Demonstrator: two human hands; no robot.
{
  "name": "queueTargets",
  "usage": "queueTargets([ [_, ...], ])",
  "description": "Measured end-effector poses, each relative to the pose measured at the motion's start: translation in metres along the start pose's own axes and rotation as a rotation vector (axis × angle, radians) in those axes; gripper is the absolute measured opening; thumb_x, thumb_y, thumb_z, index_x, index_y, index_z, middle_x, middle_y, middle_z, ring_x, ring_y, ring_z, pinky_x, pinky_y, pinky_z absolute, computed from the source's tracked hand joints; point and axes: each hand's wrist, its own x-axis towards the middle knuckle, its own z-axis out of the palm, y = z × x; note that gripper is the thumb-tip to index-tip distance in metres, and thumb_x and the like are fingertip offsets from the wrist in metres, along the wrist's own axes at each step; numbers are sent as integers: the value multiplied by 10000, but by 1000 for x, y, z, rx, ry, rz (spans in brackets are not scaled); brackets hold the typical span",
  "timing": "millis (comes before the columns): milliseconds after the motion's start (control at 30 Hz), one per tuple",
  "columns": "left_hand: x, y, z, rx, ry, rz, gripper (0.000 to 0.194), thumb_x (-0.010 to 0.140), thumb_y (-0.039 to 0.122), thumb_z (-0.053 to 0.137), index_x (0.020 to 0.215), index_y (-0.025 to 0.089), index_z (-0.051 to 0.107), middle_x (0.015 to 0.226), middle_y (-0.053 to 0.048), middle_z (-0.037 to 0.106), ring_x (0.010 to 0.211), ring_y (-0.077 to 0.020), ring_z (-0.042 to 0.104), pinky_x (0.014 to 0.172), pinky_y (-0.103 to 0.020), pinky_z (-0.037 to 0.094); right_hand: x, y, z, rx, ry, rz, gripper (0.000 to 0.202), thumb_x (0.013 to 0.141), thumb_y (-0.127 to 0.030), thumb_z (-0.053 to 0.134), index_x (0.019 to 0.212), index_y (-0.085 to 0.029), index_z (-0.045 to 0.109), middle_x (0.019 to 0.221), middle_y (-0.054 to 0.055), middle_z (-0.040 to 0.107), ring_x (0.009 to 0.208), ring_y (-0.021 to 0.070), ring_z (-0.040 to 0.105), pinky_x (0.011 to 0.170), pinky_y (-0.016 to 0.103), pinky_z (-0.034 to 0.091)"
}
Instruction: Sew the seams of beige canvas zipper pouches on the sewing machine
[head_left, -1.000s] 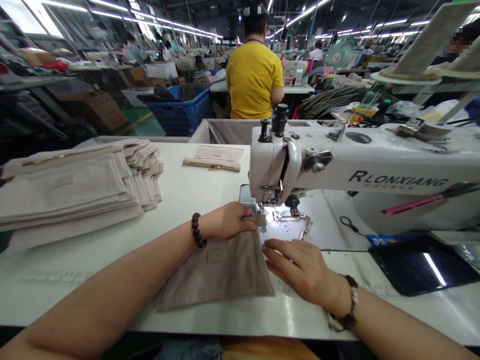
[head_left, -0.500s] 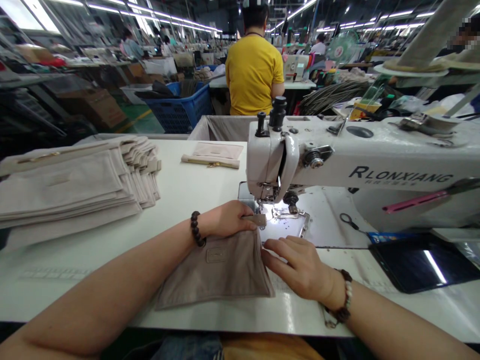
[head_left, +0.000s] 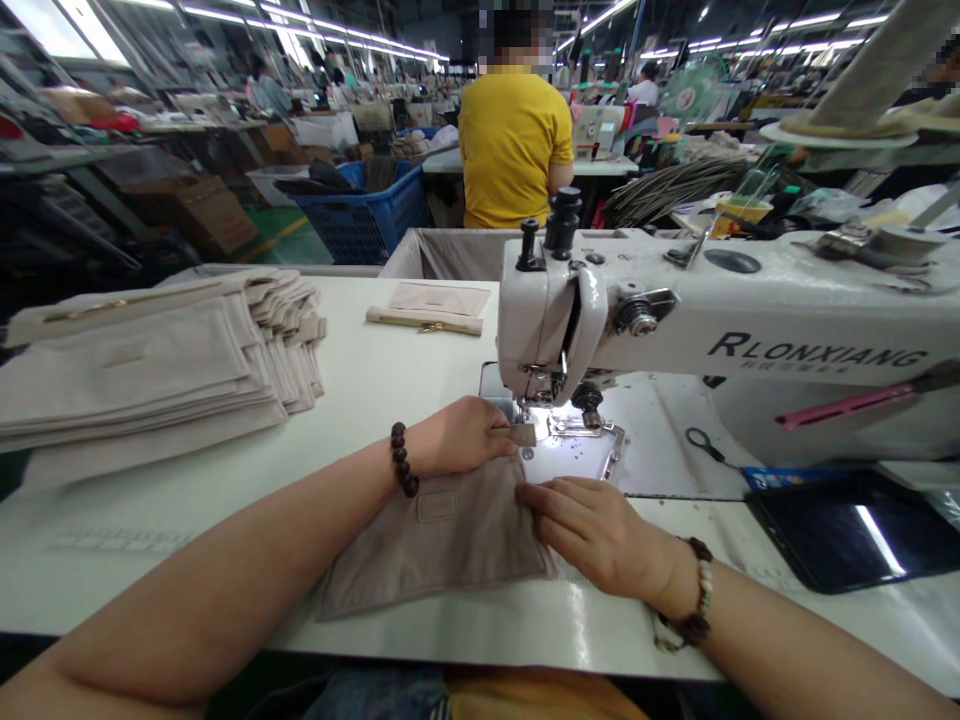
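Note:
A beige fabric pouch panel with a small stitched label patch lies on the table in front of the sewing machine. My left hand grips its top edge close to the needle area, with a short fabric tab sticking out past the fingers. At the panel's right edge, my right hand pinches the cloth between thumb and fingers. The panel's upper left part is hidden under my left hand and wrist.
A stack of beige pouch pieces lies at the left. Behind the needle area is another zippered piece. A dark tablet, a pink-handled tool and small thread snips are at the right. A person in yellow sits ahead.
My right hand has closed on the panel's right edge, its fingers now nearer the cloth. My left hand keeps its hold with little movement. The view has shifted slightly.

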Motion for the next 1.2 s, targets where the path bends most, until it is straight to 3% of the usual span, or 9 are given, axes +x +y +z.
queueTargets([
  [200, 2, 3, 6, 40, 7, 20, 237, 770, 327, 520, 626, 147, 580, 580, -8, 568, 554, -135, 507, 495, -227, 290, -3, 1, 4, 105, 14, 152, 163, 860, -78, 364, 895, -80, 524, 838, 99, 603, 733, 142, 522, 650, 263, 446],
  [300, 2, 4, 9, 40, -25, 31, 213, 766, 302, 511, 672, 132, 598, 638, -38, 600, 596, -154, 532, 509, -236, 299, -4, -1, -1, 67, -81, 90, 187, 875, -108, 351, 936, -101, 528, 860, 88, 607, 693, 135, 515, 604, 258, 426],
  [533, -15, -11, 1, 0, -178, 62, 222, 789, 284, 454, 733, 157, 628, 672, -4, 627, 630, -136, 546, 523, -205, 337, 7, -13, -9, -110, -247, -78, 194, 852, -119, 366, 771, -141, 541, 814, 75, 599, 543, 128, 457, 483, 277, 327],
  [667, -12, -27, -2, 160, 37, -120, 233, 761, 323, 489, 686, 158, 634, 633, -22, 622, 604, -150, 546, 509, -216, 335, 31, 0, -1, -173, -404, -69, 180, 860, -165, 383, 731, -169, 508, 768, 39, 585, 542, 127, 462, 480, 280, 287],
  [833, 27, -36, 0, 267, 250, -164, 261, 777, 338, 472, 806, 151, 653, 774, -93, 647, 746, -216, 580, 618, -268, 395, 46, 25, 8, -287, -478, 97, 123, 820, -99, 417, 787, -147, 525, 736, 56, 589, 559, 143, 491, 479, 279, 240],
  [1000, 52, -31, 11, 303, 293, -55, 258, 793, 302, 475, 918, 146, 637, 925, -115, 638, 919, -259, 563, 771, -321, 419, 29, 24, 6, -288, -493, 171, 92, 806, -110, 443, 789, -152, 522, 734, 46, 579, 536, 138, 472, 470, 281, 211],
  [1200, 48, -31, 14, 293, 267, 59, 231, 807, 215, 440, 903, 131, 633, 955, -124, 636, 931, -265, 570, 815, -348, 427, 15, 19, 7, -290, -435, 161, 116, 836, -135, 397, 789, -161, 501, 759, 52, 557, 550, 146, 440, 480, 289, 217],
])
